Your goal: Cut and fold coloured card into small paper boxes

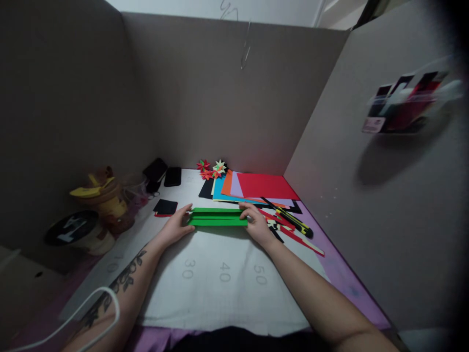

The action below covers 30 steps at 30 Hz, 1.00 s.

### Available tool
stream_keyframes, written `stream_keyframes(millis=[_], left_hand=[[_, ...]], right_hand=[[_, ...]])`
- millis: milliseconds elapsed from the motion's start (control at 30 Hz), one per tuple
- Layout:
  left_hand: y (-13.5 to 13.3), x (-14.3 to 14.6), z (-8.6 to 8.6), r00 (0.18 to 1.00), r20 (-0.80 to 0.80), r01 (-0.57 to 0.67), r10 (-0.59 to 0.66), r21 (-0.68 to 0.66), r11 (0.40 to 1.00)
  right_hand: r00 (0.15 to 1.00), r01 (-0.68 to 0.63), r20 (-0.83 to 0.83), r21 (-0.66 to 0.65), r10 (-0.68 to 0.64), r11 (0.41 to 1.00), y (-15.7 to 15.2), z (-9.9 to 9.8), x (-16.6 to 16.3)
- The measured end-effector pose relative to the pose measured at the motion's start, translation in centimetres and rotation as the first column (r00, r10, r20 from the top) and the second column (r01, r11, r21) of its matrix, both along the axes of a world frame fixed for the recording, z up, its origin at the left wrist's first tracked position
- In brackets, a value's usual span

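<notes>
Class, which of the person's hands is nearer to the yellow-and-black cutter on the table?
Right. The right hand is at the right end of the green paper, just left of the cutter; the left hand is at the paper's opposite end, farther away.

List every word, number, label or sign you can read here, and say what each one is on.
"10", faint, on the white sheet, at its left
"30" on the white sheet
"40" on the white sheet
"50" on the white sheet
White mark on the black lid: too unclear to read surely
Pale label on the wall holder: too blurred to read
Green paper: no text seen
</notes>
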<state>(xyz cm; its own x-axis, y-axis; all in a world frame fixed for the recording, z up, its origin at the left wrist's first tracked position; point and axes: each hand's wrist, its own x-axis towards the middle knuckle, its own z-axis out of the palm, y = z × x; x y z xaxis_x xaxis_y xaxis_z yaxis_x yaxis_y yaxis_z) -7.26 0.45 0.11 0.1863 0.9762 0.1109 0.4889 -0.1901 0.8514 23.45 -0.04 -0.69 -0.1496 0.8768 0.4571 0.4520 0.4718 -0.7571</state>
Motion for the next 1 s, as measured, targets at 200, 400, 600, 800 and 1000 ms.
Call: stream_keyframes(millis=[200,400,600,800,1000], left_hand=[[-0.2,1.2,0.1,0.949,0.132,-0.277,0.286,-0.086,0.957],[-1.7,3.1,1.9,0.671,0.635,0.064,0.384,-0.565,0.823],[-2.3,4.2,1.5,0.608,0.710,0.185,0.356,-0.562,0.806],[-2.9,4.8,1.7,0.748,0.633,0.076,0.201,-0.382,0.921],[-4.3,4.8,3.6,0.855,0.482,0.386,-0.193,-0.342,0.857]], right_hand=[[0.998,0.054,0.021,0.273,-0.062,0.960,0.6,-1.1,0.4],[0.935,-0.188,0.355,0.496,-0.001,0.848,-1.5,-0.1,-1.8],[0.821,-0.519,0.493,0.438,0.286,0.734,-4.1,0.5,-5.3],[0.934,-0.355,0.149,0.330,0.323,0.875,-3.7,1.0,-5.2],[0.886,-0.202,-0.462,-0.293,0.046,0.934,-1.2,1.2,-3.3]])
